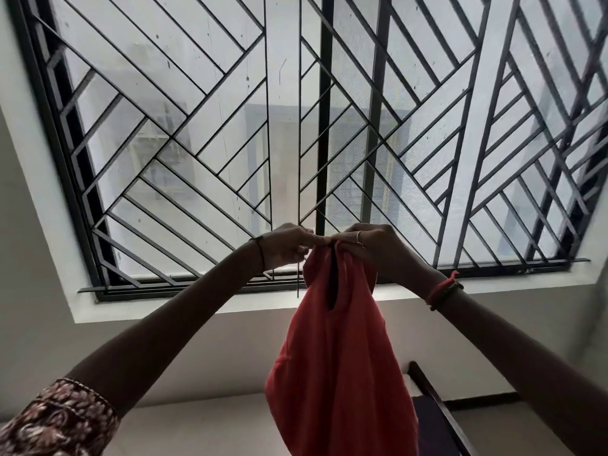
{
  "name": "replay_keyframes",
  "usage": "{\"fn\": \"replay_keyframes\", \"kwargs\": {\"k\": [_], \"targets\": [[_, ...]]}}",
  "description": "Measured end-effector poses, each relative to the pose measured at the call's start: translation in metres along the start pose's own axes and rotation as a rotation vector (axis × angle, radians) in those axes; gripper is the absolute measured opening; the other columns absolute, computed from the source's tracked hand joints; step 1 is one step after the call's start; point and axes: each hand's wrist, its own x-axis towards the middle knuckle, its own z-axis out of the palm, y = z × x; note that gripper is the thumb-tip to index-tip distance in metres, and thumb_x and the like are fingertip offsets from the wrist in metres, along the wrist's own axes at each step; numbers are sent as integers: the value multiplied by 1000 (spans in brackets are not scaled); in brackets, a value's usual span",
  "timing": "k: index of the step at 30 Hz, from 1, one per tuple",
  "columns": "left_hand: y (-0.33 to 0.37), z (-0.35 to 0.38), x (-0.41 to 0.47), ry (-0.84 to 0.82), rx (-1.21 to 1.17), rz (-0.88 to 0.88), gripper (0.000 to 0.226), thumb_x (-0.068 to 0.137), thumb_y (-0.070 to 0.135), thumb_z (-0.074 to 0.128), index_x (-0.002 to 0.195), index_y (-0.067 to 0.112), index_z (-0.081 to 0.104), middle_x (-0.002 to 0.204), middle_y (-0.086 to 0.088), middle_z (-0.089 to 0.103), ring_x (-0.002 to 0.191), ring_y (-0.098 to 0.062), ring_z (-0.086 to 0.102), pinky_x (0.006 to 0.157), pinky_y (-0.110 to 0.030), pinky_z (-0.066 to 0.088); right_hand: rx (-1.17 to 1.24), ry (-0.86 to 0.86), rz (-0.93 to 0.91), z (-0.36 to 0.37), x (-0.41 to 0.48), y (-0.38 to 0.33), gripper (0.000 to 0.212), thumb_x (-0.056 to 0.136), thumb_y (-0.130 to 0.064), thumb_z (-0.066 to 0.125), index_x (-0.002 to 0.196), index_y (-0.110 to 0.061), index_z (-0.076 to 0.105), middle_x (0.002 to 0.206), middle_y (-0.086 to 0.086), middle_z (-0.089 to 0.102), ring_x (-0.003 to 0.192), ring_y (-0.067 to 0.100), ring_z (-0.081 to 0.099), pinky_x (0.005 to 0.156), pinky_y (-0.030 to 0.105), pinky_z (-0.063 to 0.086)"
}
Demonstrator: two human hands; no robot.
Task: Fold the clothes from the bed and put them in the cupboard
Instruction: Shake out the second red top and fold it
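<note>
A red garment (339,357) with a dark slit near its top hangs straight down in front of me. My left hand (286,246) and my right hand (368,246) are raised side by side at the middle of the view. Both pinch the garment's gathered top edge, fingertips nearly touching each other. The cloth's lower end runs out of the frame. Neither the bed nor the cupboard is in view.
A large window (296,126) with a black diagonal metal grille fills the wall ahead, above a white sill (197,311). A dark piece of furniture (437,419) stands low at the right, under the window.
</note>
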Motion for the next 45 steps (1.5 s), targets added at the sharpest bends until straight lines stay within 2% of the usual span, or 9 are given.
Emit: {"fn": "replay_keyframes", "kwargs": {"k": [13,17,22,25,28,33,37,40,45], "targets": [[-17,32,-6,106,220,211,33,73,15,80,71,17,47,63,0,53,53,-4,45,48,-15,32,142,-98,373,-2,-7,17,18,80,2,67,88,-11,76,78,-7,70,70,-13,60,71,8,43],[-30,48,2,328,481,360,41,49,48,74,65,25,45,67,5,55,64,-9,51,59,-24,41,149,-101,401,4,-7,19,15,78,2,68,83,-9,76,81,1,74,72,-11,62,73,10,45],[-37,51,5,377,601,395,31,75,18,76,68,20,46,68,6,54,72,-15,54,57,-18,37,162,-142,432,7,-8,22,15,76,1,70,82,-10,77,80,3,74,69,-11,60,71,10,45],[-39,50,6,402,569,403,36,72,22,79,66,21,43,67,5,57,69,-13,52,53,-13,35,178,-164,448,5,-7,24,13,77,0,70,84,-9,77,79,4,73,69,-9,60,70,10,44],[-39,49,8,425,535,398,35,61,35,74,65,24,41,79,-9,68,71,-14,56,60,-26,42,229,-198,472,2,-4,24,12,78,2,69,85,-6,75,76,5,71,69,-5,59,67,9,44],[-39,42,15,394,507,403,41,71,14,78,69,23,38,78,5,70,82,-16,68,74,-39,50,280,-280,462,-8,1,27,8,80,2,69,86,-2,72,70,-5,64,62,-10,54,64,7,41],[-39,38,20,360,441,410,49,70,7,79,70,21,33,88,-11,73,75,-17,66,72,-46,51,305,-333,438,-12,3,30,10,82,2,68,90,0,72,72,-3,64,63,-9,53,64,7,39],[-39,40,20,313,335,382,50,70,0,78,70,19,32,89,-20,71,72,-16,65,73,-40,52,306,-418,428,-14,4,32,9,87,-2,64,88,-7,71,78,1,64,73,0,53,69,13,40],[-31,44,12,200,153,275,45,75,-10,71,75,15,33,88,-20,63,58,-2,60,53,-12,46,574,-410,575,-6,-8,38,14,92,-8,57,85,-17,66,85,2,62,82,7,56,78,20,42]]}}
